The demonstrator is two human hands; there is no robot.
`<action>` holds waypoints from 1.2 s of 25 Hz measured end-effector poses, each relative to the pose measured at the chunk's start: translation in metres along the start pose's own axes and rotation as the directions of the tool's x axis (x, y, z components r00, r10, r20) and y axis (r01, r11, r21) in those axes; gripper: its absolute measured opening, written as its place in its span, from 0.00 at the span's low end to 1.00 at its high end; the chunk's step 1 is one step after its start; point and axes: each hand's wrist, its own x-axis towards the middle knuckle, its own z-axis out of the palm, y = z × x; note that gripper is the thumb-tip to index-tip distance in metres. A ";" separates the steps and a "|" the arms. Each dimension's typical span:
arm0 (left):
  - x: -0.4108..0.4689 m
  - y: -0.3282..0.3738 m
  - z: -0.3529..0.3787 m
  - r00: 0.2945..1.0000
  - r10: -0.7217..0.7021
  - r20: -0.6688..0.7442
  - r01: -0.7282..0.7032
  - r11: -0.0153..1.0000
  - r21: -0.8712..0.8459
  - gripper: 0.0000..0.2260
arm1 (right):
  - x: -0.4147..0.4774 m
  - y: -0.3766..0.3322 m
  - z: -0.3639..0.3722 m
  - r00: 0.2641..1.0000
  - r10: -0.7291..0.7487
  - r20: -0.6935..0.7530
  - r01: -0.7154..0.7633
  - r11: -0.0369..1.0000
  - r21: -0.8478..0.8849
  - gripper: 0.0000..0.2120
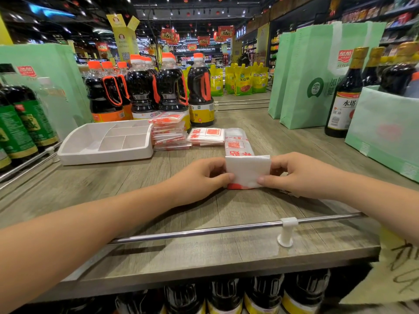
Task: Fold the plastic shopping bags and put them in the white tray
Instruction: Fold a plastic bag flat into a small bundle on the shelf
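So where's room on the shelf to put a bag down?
Bare wood lies in front of the white tray, beside the left hand, and between the right hand and the metal rail. Farther back, folded bags and sauce bottles crowd it.
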 end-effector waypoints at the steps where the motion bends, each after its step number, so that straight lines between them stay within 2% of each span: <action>1: 0.001 0.000 0.000 1.000 -0.003 0.001 0.003 1.000 -0.003 0.11 | 0.000 0.000 0.000 1.000 0.011 0.023 -0.011 1.000 0.002 0.07; 4: 0.001 0.002 0.000 0.999 -0.037 -0.010 0.038 0.997 0.064 0.08 | -0.001 -0.001 -0.002 0.998 0.034 0.053 -0.037 0.998 0.055 0.12; 9: 0.002 0.007 0.003 0.996 -0.081 -0.045 0.089 0.969 0.230 0.16 | 0.004 -0.001 0.002 0.996 0.085 -0.033 -0.083 0.995 0.061 0.09; 14: 0.003 0.007 0.003 0.994 -0.030 -0.101 0.065 0.928 0.366 0.19 | 0.006 0.000 0.007 0.995 0.062 -0.080 -0.075 0.982 -0.174 0.18; 17: 0.003 0.005 0.005 0.993 -0.014 -0.116 0.062 0.902 0.426 0.19 | 0.009 0.003 0.007 0.994 0.051 -0.094 -0.068 0.980 -0.187 0.23; 22: 0.006 -0.004 0.005 0.993 0.038 -0.112 0.024 0.863 0.504 0.14 | 0.016 0.005 0.009 0.993 0.030 -0.116 -0.056 0.972 -0.229 0.16; 25: 0.006 -0.006 0.004 0.971 0.184 -0.152 -0.085 0.861 0.501 0.10 | 0.017 0.005 0.011 0.992 -0.049 -0.120 0.010 0.953 -0.302 0.11; 28: 0.004 -0.006 0.001 0.959 0.283 -0.008 -0.235 0.811 0.536 0.12 | 0.016 0.009 0.010 0.988 -0.123 -0.097 0.082 0.934 -0.348 0.09; 30: 0.001 -0.005 0.000 0.968 0.223 0.115 -0.248 0.788 0.563 0.19 | 0.011 0.008 0.006 0.992 -0.129 -0.010 0.118 0.932 -0.342 0.16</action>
